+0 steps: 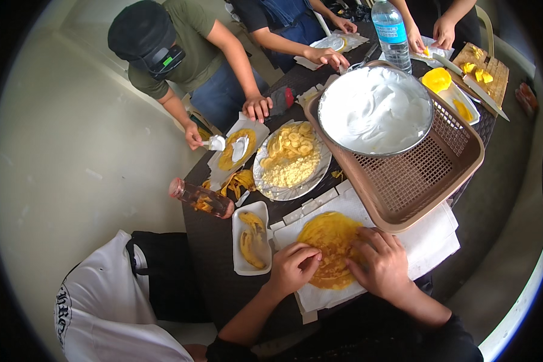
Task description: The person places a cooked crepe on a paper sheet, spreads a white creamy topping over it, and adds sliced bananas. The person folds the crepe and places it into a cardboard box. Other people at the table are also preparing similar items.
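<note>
A round yellow-brown crepe (330, 265) lies flat on white paper (431, 238) in front of me. At its left edge my left hand (294, 269) has thumb and fingers drawn together, seemingly pinching the rim. My right hand (380, 258) rests on the right edge, fingers bent and apart, thumb on the crepe. Just beyond, a brown plastic basket (398, 181) carries a metal bowl (377, 111) of white cream. A plate (283, 192) of sliced bananas and pale crumbled bits stands beyond my left hand. Nearer that hand sits a white foam tray (252, 265) with a banana peel (251, 241).
A tilted glass bottle (202, 199) and banana peels (240, 181) lie at the left. Across the table, a person spreads cream on another crepe (230, 154). Far right hold a water bottle (392, 45), a knife (485, 96) and a cutting board (495, 75) with mango pieces.
</note>
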Motion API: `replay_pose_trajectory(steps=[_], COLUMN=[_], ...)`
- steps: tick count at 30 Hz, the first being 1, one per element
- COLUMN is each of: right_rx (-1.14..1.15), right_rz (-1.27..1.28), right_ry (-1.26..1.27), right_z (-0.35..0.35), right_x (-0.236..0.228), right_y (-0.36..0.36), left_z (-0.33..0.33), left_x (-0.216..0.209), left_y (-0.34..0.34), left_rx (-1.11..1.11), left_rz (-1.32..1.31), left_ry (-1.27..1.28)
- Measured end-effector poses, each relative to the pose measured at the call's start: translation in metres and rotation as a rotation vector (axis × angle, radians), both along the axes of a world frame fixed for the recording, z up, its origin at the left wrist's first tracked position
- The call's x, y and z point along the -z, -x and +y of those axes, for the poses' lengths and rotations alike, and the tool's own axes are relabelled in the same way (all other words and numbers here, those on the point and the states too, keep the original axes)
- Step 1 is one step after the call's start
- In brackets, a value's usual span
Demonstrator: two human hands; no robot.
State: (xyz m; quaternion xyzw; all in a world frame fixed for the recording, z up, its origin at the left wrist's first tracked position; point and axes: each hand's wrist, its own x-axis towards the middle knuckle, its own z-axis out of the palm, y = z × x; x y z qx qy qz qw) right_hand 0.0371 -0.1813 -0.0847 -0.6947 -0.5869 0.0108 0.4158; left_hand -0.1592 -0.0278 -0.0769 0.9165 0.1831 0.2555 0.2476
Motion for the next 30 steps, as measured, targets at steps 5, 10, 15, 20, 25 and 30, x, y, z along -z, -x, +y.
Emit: replay_pose_trajectory(steps=[5,10,15,20,25,30], right_rx=[-0.009,0.002,-0.005,-0.017,-0.024,-0.04], right_rz=[-0.013,-0.014,-0.012,-0.017,-0.024,-0.07], right_ry=[0.011,0.022,0.027,0.036,0.073,0.08], right_z=[-0.0009,0.0001,0.0,0.0027,0.0039,0.0051], right_x=[0.0007,0.0007,-0.0005,-0.0023,-0.0035,-0.0037], right_y=[-0.0005,-0.001,-0.0003,-0.0011,-0.0002,-0.0013], left_z=[0.0,0.0003,0.0003,-0.0013,0.0018,0.0], left_x=[0.0003,0.0003,0.0,-0.0003,-0.0007,-0.0002], left_y=[-0.0004,-0.0002,-0.0001,-0.0011,-0.0007,-0.0005], left_rx=[0.005,-0.009,-0.001,-0.058,-0.023,-0.054], left_rz=[-0.011,0.005,0.005,-0.007,-0.022,-0.044], left_ry=[-0.005,0.03,0.004,0.052,0.047,0.082])
